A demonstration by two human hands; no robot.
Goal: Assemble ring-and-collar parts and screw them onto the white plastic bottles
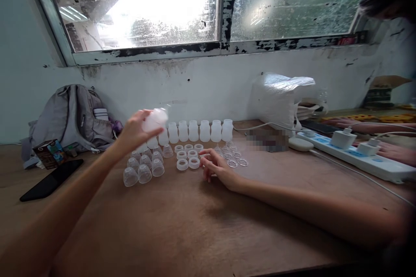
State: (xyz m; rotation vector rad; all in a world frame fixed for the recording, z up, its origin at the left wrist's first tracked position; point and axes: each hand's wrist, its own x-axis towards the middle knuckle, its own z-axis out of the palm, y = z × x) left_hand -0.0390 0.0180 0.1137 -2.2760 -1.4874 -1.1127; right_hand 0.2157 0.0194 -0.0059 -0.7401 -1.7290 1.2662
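Observation:
My left hand (134, 132) holds a small translucent white bottle (155, 120) raised above the table, at the left end of a row of like bottles (199, 130) standing along the wall. My right hand (218, 168) rests on the wooden table (195, 225), fingers spread and touching the white screw rings (187, 156) laid out in rows. Clear dome caps (144, 168) sit in a cluster below my left hand. Small clear teats (234, 156) lie just right of my right hand's fingers.
A grey backpack (73, 119), a small carton (49, 153) and a black phone (52, 179) lie at the left. A white plastic bag (279, 97) and a power strip (354, 153) with plugs sit at the right. Another person's arms (373, 127) rest at the far right.

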